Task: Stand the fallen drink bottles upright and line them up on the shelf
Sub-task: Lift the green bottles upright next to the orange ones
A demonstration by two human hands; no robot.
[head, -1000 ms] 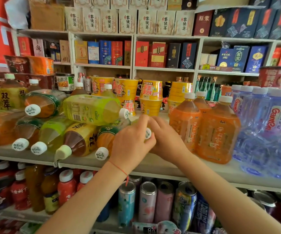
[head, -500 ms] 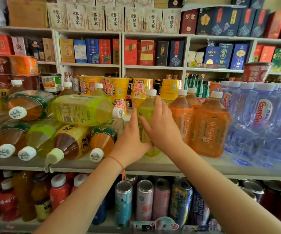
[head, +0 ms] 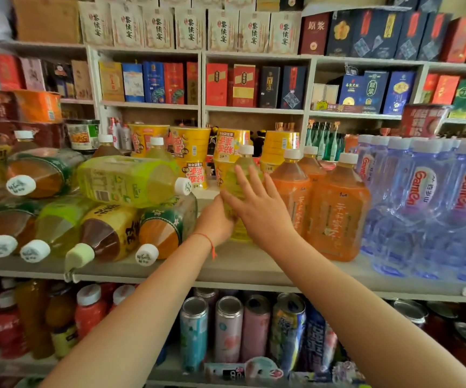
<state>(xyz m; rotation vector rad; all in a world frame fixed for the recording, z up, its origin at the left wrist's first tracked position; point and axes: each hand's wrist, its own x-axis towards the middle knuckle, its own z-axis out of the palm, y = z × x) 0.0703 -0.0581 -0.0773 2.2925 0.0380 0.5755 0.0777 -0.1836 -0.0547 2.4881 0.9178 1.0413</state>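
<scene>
A yellow-green drink bottle (head: 242, 168) with a white cap stands upright on the shelf (head: 254, 271), just left of the upright orange bottles (head: 338, 214). My left hand (head: 217, 223) grips its lower left side. My right hand (head: 257, 208) lies against its front with fingers straight and spread. To the left is a pile of fallen bottles, caps toward me: a light green one (head: 128, 181) on top, an orange one with a green label (head: 167, 228), a brown tea bottle (head: 108, 233) and others further left.
Clear water bottles (head: 427, 205) fill the shelf's right end. Yellow noodle cups (head: 190, 147) stand behind the drinks. Cans (head: 227, 329) and red bottles (head: 89, 312) fill the shelf below. Boxed goods line the wall shelves behind.
The yellow-green bottle went from lying with its cap toward me to standing upright beside the orange bottles. My right hand's fingers have straightened and spread against it.
</scene>
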